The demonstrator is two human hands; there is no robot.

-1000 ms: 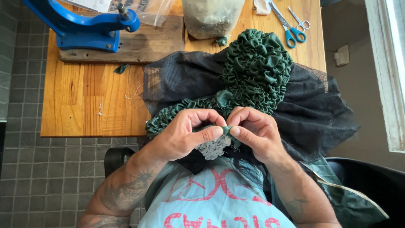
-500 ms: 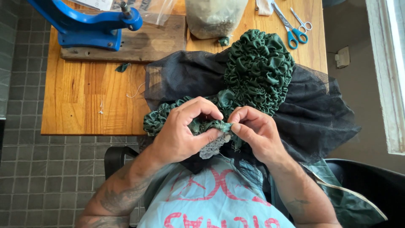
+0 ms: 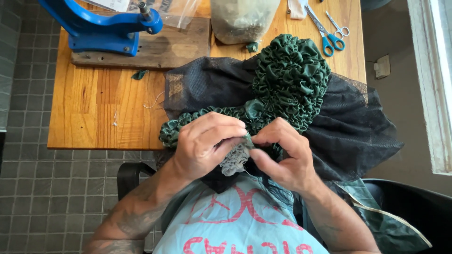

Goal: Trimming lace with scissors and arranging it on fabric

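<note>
Wooden table [image 3: 94,113] is carrying black netting [image 3: 212,84]; from the head view, left hand [image 3: 207,146] and right hand [image 3: 282,157] are pinching green ruched fabric [image 3: 292,80] at its edge. Thread is risking snagging the mesh.

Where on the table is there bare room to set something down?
The free patch is the bare wood of the table between the blue press on its board and the near edge, left of the black mesh; only thread bits lie there. The right half is crowded: green ruffles, mesh, scissors, bag.
</note>
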